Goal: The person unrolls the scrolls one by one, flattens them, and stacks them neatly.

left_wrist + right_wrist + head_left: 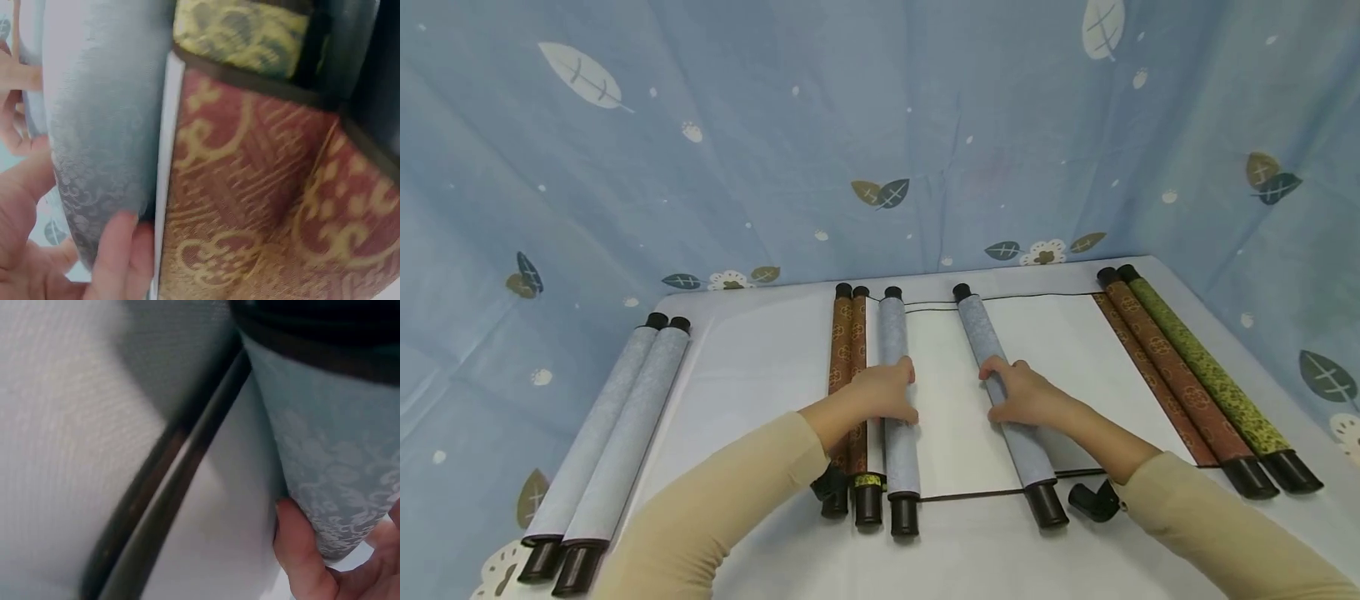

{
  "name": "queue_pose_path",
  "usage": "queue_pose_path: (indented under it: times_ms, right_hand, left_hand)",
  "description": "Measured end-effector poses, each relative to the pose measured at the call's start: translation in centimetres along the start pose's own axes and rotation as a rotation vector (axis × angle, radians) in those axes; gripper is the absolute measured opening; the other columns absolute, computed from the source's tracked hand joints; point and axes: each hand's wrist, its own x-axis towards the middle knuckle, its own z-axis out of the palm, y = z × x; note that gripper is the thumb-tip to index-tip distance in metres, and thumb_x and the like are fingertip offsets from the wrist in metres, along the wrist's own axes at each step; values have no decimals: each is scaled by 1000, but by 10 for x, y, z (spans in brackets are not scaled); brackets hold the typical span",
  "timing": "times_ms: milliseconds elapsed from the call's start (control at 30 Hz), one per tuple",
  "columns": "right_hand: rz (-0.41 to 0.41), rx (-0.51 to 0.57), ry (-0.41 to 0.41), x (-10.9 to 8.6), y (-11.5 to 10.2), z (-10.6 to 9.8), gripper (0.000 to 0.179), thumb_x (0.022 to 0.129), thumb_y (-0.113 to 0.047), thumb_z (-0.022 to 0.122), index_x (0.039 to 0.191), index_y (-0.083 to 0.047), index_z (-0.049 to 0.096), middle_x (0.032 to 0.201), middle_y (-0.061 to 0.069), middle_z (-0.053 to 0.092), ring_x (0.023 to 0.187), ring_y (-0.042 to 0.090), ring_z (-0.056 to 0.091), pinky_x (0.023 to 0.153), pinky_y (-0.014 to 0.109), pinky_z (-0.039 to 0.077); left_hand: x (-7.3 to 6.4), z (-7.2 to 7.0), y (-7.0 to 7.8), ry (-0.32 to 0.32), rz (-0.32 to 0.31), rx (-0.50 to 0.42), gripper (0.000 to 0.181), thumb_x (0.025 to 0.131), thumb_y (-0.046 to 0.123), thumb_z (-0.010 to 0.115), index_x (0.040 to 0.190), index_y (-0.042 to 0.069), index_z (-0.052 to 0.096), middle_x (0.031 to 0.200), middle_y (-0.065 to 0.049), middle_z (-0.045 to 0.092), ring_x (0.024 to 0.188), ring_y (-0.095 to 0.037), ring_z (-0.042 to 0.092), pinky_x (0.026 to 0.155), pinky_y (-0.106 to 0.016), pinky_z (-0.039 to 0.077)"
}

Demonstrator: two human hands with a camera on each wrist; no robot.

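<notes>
A hanging scroll lies partly unrolled, its white sheet (942, 375) spread between two pale blue patterned rolls with dark end knobs. My left hand (883, 390) grips the left roll (902, 454) near its middle, thumb and fingers on either side, as the left wrist view also shows. Around the right roll (979, 327), which lies slanted, curl the fingers and thumb of my right hand (1032, 395). In the right wrist view, that blue roll (337, 444) sits against the fingers. Beneath this scroll is another white sheet (1060, 350) with brown brocade at its right.
Two brown patterned rolls (841, 333) stand close beside the left blue roll. At the right lie a brown roll (1172, 367) and a yellow-green roll (1210, 358). Two more pale blue rolls (625, 425) rest at the left. Blue leaf-print cloth (790, 133) hangs behind the white table (760, 350).
</notes>
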Motion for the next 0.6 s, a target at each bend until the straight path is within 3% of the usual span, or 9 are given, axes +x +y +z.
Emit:
queue_pose_path:
  times_ms: [233,600]
  right_hand:
    - [19,32,38,0,11,-10,55,72,-13,77,121,-9,51,110,33,46,81,32,52,60,37,44]
    - [7,-31,68,-1,35,-21,54,73,-13,76,121,-8,51,111,34,47,85,34,53,64,42,45]
  left_hand:
    - [11,-6,10,-59,-70,-231,52,77,17,77,116,12,42,94,-14,54,61,-22,58,50,-34,53]
    - [21,2,23,7,-28,-322,56,79,16,77,122,13,42,113,-24,52,68,-25,59,50,-32,53]
